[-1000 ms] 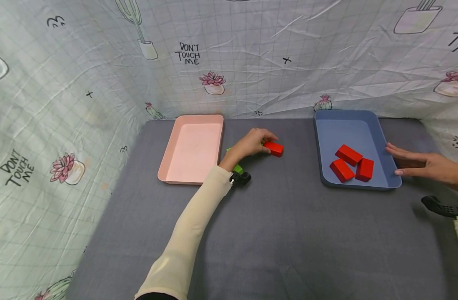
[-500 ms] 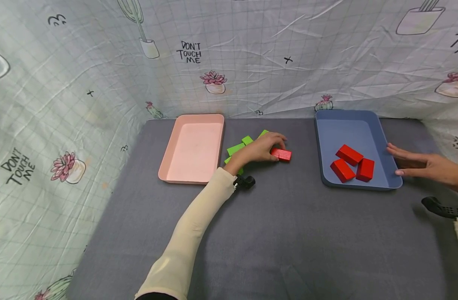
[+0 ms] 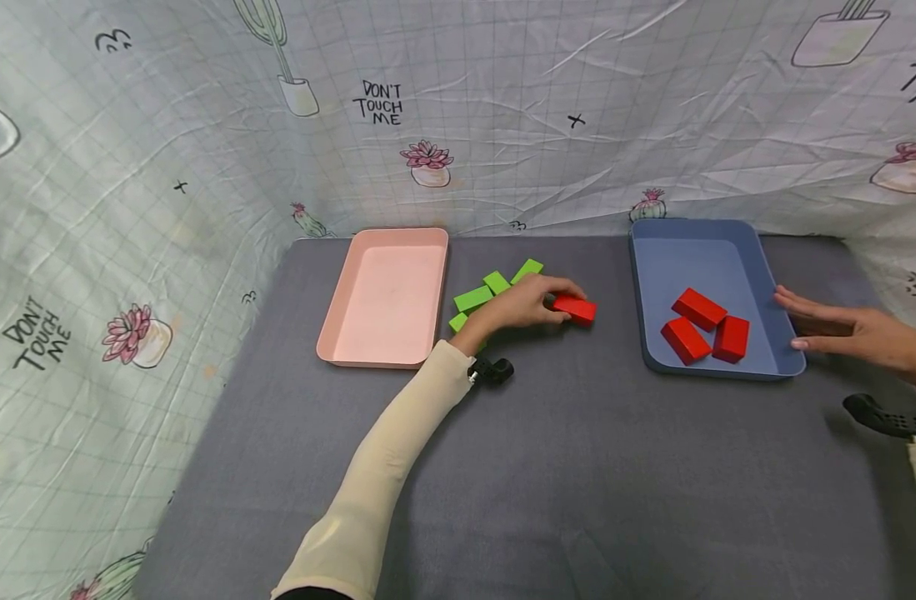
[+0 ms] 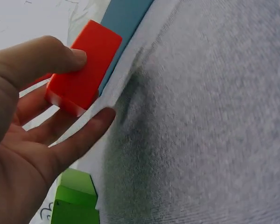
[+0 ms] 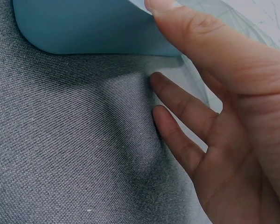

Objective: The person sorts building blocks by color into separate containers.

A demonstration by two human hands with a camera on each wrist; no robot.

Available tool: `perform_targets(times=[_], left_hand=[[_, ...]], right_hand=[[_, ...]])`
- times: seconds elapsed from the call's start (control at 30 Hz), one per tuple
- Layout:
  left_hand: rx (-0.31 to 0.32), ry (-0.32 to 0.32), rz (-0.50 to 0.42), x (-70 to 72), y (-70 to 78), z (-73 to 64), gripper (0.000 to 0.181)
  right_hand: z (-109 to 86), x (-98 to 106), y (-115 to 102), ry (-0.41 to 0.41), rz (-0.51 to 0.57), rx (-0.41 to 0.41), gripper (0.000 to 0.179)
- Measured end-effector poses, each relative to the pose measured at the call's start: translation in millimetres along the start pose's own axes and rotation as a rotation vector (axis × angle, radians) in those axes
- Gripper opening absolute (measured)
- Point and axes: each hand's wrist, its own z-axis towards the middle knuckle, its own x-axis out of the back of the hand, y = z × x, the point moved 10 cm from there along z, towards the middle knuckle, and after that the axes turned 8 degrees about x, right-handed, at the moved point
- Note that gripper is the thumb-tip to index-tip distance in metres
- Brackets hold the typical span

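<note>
My left hand (image 3: pixel 528 302) pinches a red block (image 3: pixel 575 310) between thumb and fingers, between the two trays. In the left wrist view, the thumb lies on the broad face of this block (image 4: pixel 86 70), which is raised over the cloth. Several green blocks (image 3: pixel 473 299) lie under and behind the left hand, partly hidden by it. Three red blocks (image 3: pixel 731 339) rest inside the blue tray (image 3: pixel 690 258). At that tray's right side is my right hand (image 3: pixel 863 333), fingers extended. Its thumb (image 5: pixel 191 23) touches the tray's rim in the right wrist view.
A pink tray (image 3: pixel 390 292) with nothing in it stands left of the green blocks. Grey cloth (image 3: pixel 548 467) covers the table. A printed curtain (image 3: pixel 503 108) hangs close behind both trays and along the left side.
My left hand has carried the red block rightward, toward the blue tray, uncovering more of the green blocks. The right hand has stayed at the tray's side.
</note>
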Motion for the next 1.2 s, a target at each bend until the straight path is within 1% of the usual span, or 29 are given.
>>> perform_targets(times=[0.23,0.33,0.43,0.6,0.8,1.0,1.2], left_hand=[[0.031,0.054,-0.189,5.1,-4.2,-2.4,0.038],[0.026,0.08,-0.224,8.0,-4.4,-3.0,0.038],[0.03,0.095,-0.235,10.2,-5.1,-3.3,0.038],[0.024,0.112,-0.22,11.8,-4.4,-3.5,0.039],[0.01,0.119,-0.251,12.6,0.2,-3.7,0.04],[-0.02,0.137,-0.196,14.0,7.3,-3.5,0.038],[-0.028,0.134,-0.195,12.4,10.2,-0.8,0.038]], right_hand=[[1.1,-1,-1,-0.019,0.015,-0.004,0.083],[1.0,-1,-1,-0.018,0.021,-0.009,0.083],[0.4,-1,-1,-0.014,0.021,-0.014,0.081],[0.3,-1,-1,-0.016,0.023,-0.008,0.081],[0.4,-2,0,-0.017,0.023,-0.014,0.081],[-0.5,-2,0,-0.005,0.033,-0.013,0.08],[-0.2,-2,-1,-0.014,0.039,-0.005,0.08]])
